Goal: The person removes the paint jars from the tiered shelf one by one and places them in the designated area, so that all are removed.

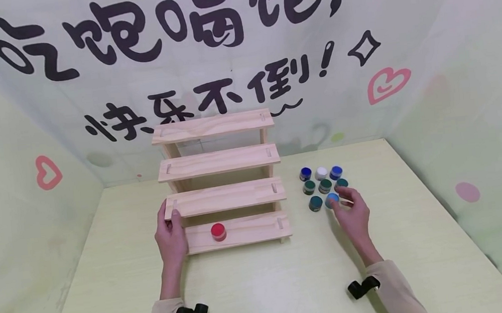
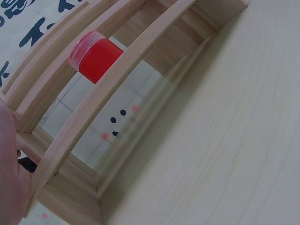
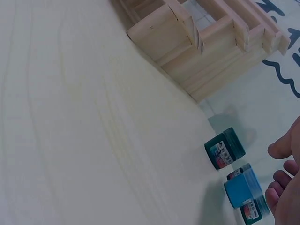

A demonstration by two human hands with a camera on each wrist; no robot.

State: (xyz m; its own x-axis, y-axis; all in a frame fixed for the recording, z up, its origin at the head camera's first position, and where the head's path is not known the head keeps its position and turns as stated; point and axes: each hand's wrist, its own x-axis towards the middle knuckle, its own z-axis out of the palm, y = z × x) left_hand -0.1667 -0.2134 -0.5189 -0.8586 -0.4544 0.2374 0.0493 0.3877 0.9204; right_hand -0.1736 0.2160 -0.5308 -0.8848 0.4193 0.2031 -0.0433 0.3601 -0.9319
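Observation:
A tiered wooden rack (image 1: 225,198) stands on the table, and my left hand (image 1: 171,239) grips its left end, thumb in front and fingers at the side. On the lowest shelf sits a red paint jar (image 1: 218,232), which also shows in the left wrist view as a red jar (image 2: 99,57) with a clear-looking lid. To the right of the rack, my right hand (image 1: 353,214) is just beside a light blue jar (image 1: 332,199). In the right wrist view, thumb and fingers stand apart from the light blue jar (image 3: 241,188), a dark teal jar (image 3: 225,148) nearby.
Behind the light blue jar are green jars (image 1: 325,185), a dark blue jar (image 1: 305,173), a white jar (image 1: 321,173) and a blue jar (image 1: 336,172). The pale wooden table (image 1: 263,286) extends in front. A printed cloth backdrop (image 1: 234,72) rises behind and at both sides.

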